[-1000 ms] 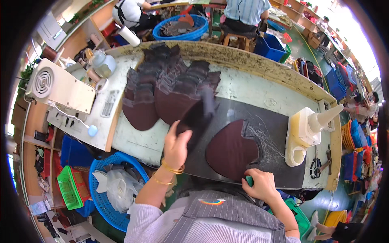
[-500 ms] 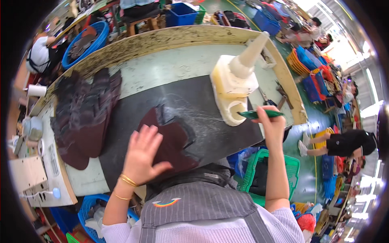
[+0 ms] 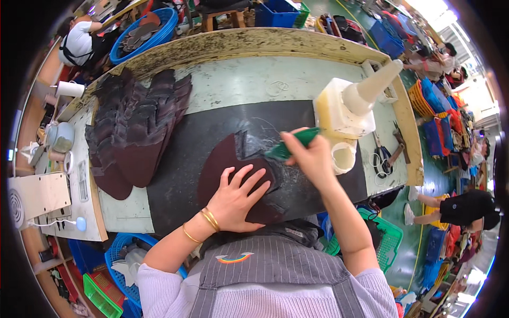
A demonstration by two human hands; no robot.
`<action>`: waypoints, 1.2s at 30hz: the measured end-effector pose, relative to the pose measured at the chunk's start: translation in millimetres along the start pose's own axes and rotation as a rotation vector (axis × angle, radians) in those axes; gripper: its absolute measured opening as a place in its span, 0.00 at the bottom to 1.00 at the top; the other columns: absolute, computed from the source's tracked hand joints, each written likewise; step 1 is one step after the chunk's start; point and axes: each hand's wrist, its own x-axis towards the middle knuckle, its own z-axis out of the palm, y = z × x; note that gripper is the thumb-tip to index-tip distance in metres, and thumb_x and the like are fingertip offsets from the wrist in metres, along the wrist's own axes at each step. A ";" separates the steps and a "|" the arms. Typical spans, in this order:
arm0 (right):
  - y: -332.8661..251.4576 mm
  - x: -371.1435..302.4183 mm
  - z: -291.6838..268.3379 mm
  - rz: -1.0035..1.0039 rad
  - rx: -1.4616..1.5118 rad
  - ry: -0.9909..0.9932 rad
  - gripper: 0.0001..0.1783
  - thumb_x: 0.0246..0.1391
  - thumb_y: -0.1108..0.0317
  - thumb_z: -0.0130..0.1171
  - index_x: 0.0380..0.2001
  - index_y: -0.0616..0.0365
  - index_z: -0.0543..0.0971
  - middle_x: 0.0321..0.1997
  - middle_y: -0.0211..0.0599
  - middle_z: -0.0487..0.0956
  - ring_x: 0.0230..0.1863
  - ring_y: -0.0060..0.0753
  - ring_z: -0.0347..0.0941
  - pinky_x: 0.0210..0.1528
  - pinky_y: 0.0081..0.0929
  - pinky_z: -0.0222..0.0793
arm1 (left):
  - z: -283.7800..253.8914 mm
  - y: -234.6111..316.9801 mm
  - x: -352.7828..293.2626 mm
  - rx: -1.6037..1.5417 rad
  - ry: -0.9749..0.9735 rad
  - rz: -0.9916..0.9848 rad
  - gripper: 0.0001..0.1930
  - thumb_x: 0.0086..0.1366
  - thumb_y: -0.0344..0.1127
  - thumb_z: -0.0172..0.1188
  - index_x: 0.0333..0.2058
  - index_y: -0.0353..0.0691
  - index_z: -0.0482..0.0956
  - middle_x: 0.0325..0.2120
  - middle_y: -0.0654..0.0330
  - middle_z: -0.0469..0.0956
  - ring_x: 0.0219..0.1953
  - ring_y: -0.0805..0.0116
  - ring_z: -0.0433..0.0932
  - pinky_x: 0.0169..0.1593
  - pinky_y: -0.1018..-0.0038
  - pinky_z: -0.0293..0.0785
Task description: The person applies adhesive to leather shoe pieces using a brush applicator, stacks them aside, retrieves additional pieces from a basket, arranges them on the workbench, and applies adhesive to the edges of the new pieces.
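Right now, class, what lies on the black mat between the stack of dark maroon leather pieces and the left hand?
In the head view, only bare black mat separates the stack from the left hand.

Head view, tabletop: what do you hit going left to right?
White machine → stack of dark leather pieces → left hand flat on maroon piece → right hand holding green brush → white glue bottle → scissors.

Glue bottle [image 3: 352,103] blocks the right; bare black mat [image 3: 180,159] lies open leftward.
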 end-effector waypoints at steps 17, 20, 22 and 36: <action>22.6 26.9 12.0 -0.218 -0.229 -0.201 0.13 0.49 0.68 0.62 0.18 0.62 0.72 0.16 0.23 0.70 0.19 0.12 0.62 0.20 0.18 0.58 | 4.7 -5.8 -11.4 -0.068 0.106 -0.015 0.34 0.40 0.60 0.66 0.46 0.49 0.76 0.55 0.54 0.64 0.61 0.48 0.56 0.58 0.50 0.48; 36.4 -18.3 -12.6 -0.168 -0.200 -0.207 0.12 0.47 0.67 0.64 0.20 0.62 0.73 0.14 0.26 0.71 0.19 0.15 0.63 0.21 0.20 0.61 | 6.6 -7.1 -9.0 -0.088 0.132 0.006 0.33 0.39 0.59 0.67 0.45 0.49 0.77 0.53 0.54 0.66 0.61 0.48 0.57 0.58 0.50 0.48; 26.2 -43.3 -9.9 -0.024 0.118 -0.022 0.07 0.51 0.72 0.61 0.25 0.61 0.74 0.20 0.27 0.74 0.20 0.13 0.67 0.21 0.14 0.61 | 5.4 -9.3 -9.6 -0.091 0.134 0.010 0.33 0.39 0.58 0.67 0.45 0.49 0.77 0.52 0.55 0.66 0.61 0.48 0.57 0.58 0.50 0.48; 1.4 -35.2 8.8 -0.111 0.155 0.057 0.08 0.57 0.68 0.57 0.29 0.63 0.74 0.20 0.31 0.75 0.18 0.16 0.71 0.18 0.15 0.64 | -2.6 -10.1 -28.1 -0.124 0.117 0.008 0.35 0.39 0.49 0.69 0.50 0.45 0.74 0.53 0.57 0.67 0.58 0.51 0.61 0.62 0.51 0.51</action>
